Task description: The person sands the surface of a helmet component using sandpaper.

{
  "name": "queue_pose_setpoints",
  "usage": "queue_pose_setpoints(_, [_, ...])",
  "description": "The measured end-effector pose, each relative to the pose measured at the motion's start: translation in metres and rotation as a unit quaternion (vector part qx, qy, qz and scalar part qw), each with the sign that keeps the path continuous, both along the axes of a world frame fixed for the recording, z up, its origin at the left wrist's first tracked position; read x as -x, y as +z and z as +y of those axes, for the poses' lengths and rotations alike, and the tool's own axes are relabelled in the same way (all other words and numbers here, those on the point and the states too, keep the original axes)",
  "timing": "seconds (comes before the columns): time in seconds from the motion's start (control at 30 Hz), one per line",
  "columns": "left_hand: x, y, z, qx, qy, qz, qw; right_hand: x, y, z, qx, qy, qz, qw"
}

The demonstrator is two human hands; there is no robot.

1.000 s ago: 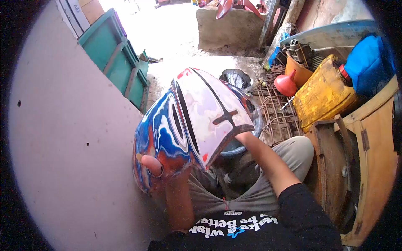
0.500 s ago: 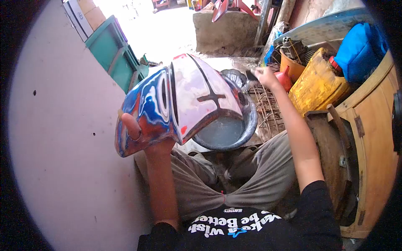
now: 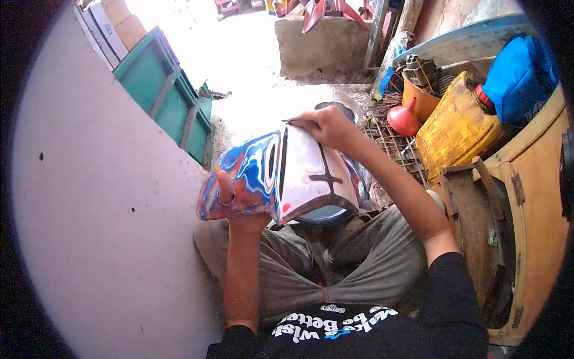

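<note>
A curved motorcycle body panel (image 3: pixel 308 170) is held up in front of me. One side is white with dark line gaps; the other has worn blue, white and reddish patches. My left hand (image 3: pixel 230 200) grips its left end from below, the thumb lying over the surface and the fingers hidden underneath. My right hand (image 3: pixel 326 127) rests on the panel's upper edge, fingers closed on a thin dark piece (image 3: pixel 296 121) that looks like sandpaper. Beneath the panel is a dark basin (image 3: pixel 326 216), mostly covered by it.
A white wall (image 3: pixel 107 197) rises close on my left, with a green frame (image 3: pixel 161 90) beyond it. To the right stand a yellow jerrycan (image 3: pixel 457 128), a red funnel (image 3: pixel 405 118), a blue bag (image 3: pixel 517 78) and wooden furniture (image 3: pixel 532 203). A concrete block (image 3: pixel 323 48) lies ahead.
My right hand has come from beyond the basin, back and left onto the panel's top edge. The panel has moved lower and to the right, now covering most of the basin.
</note>
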State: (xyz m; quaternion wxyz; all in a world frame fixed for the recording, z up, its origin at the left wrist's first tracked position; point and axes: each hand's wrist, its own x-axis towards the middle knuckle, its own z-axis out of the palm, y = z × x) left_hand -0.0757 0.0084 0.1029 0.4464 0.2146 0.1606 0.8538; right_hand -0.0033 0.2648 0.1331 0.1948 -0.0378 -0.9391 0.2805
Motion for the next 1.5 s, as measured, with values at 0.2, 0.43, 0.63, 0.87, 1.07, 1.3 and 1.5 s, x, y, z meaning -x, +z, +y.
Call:
queue_pose_setpoints(0.2, [0.003, -0.007, 0.008, -0.007, 0.003, -0.038, 0.999, -0.011, -0.042, 0.039, 0.307, -0.054, -0.055, 0.949])
queue_pose_setpoints(0.43, [0.030, -0.025, 0.027, 0.071, 0.181, 0.094, 0.976, 0.006, -0.079, 0.044, 0.511, -0.090, -0.028, 0.854])
queue_pose_setpoints(0.63, [0.002, -0.019, 0.050, -0.199, -0.089, -0.045, 0.975, 0.027, -0.111, 0.035, 0.622, -0.091, 0.043, 0.777])
queue_pose_setpoints(0.87, [-0.065, -0.016, 0.076, 0.315, 0.087, 0.274, 0.904, 0.009, -0.134, 0.009, 0.586, -0.238, 0.033, 0.774])
queue_pose_setpoints(1.07, [0.001, -0.017, 0.050, 0.329, -0.035, 0.105, 0.938, -0.006, -0.147, 0.023, 0.552, -0.169, -0.190, 0.794])
queue_pose_setpoints(1.3, [0.006, -0.022, 0.037, 0.274, 0.005, 0.061, 0.960, -0.010, -0.290, 0.028, -0.082, -0.136, -0.309, 0.938])
queue_pose_setpoints(1.5, [0.001, -0.011, 0.040, 0.307, 0.015, 0.033, 0.951, -0.022, -0.345, 0.008, 0.071, -0.119, -0.338, 0.931])
